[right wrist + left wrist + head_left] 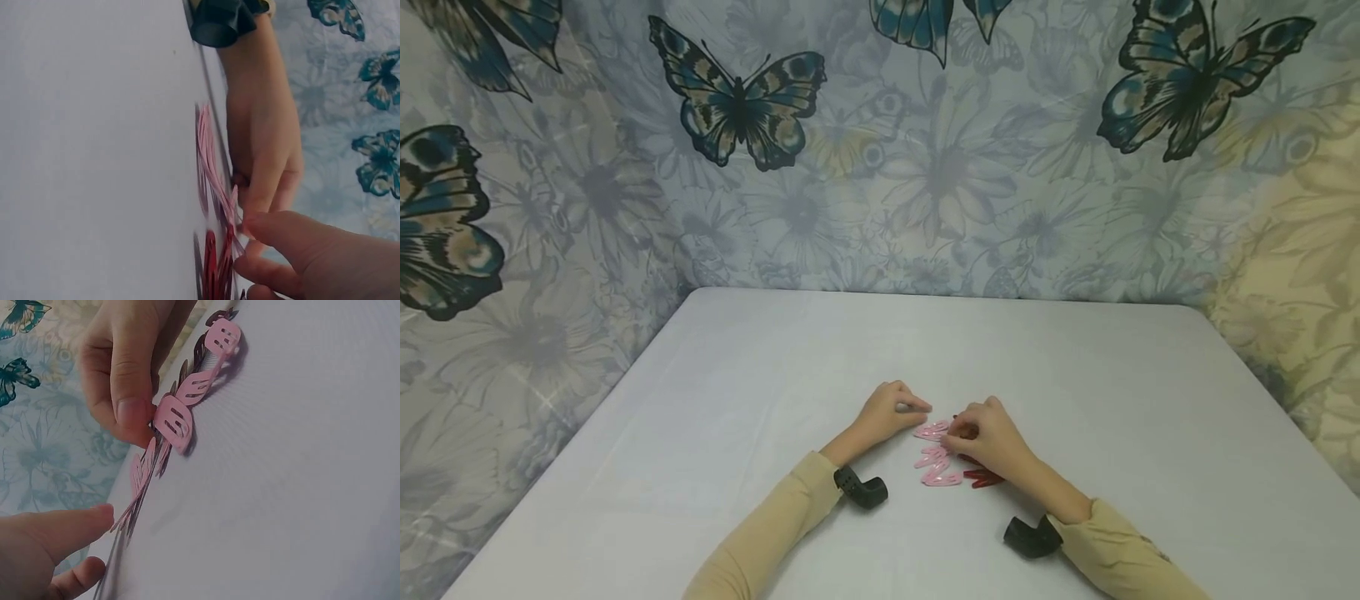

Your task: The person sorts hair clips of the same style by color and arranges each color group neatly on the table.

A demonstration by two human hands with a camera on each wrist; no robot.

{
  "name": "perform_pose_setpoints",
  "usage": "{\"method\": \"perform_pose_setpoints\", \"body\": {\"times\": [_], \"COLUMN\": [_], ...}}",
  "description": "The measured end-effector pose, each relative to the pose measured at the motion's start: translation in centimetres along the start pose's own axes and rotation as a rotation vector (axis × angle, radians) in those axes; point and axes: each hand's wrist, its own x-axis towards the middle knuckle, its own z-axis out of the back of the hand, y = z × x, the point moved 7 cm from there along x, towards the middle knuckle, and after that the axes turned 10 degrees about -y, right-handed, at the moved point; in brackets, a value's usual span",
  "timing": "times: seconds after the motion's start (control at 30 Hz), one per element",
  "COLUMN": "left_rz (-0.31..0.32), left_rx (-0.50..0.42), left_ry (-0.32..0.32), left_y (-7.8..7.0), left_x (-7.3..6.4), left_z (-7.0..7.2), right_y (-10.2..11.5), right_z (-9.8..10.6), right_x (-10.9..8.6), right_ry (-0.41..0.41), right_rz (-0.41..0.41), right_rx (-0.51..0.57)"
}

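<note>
While left grip (pixel 886 412) hung relaxed, right grip (pixel 992 437) (pinching? couldn't tell) probably arranged adjacent pink clips (pixel 943 481); next likely needed care.

The pink clips (pixel 165 415) and red clips (pixel 210 256) look glossy, the white tabletop (pixel 737 375) smooth and matt.

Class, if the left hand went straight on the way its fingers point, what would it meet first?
Most likely the pink hair clips just beyond the left hand, then perhaps the right hand. Height is hard to judge, though, so it might pass just above the clips.
</note>
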Motion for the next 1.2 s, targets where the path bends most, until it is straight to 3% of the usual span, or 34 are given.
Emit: {"method": "perform_pose_setpoints", "body": {"times": [0.47,0.67,0.9,1.1,1.2], "left_rz": [0.006,-0.028,-0.008,-0.01,0.009], "left_rx": [0.097,0.145,0.102,0.053,-0.016], "left_ry": [0.014,0.049,0.073,-0.008,-0.038], "left_y": [0.0,-0.2,-0.2,-0.2,-0.2], "left_x": [-0.3,-0.1,-0.2,-0.1,0.1], "left_z": [-0.9,-1.2,-1.3,-0.8,-0.5], "right_y": [0.4,0.6,0.2,0.2,0.4], "right_z": [-0.6,-1.0,-1.3,-1.2,-0.9], "right_x": [0.1,0.7,0.7,0.6,0.6], "right_ry": [-0.008,0.011,0.032,0.042,0.034], "right_rz": [-0.031,-0.065,-0.103,-0.122,-0.115], "right_rx": [-0.049,-0.08,-0.072,-0.059,-0.055]}}
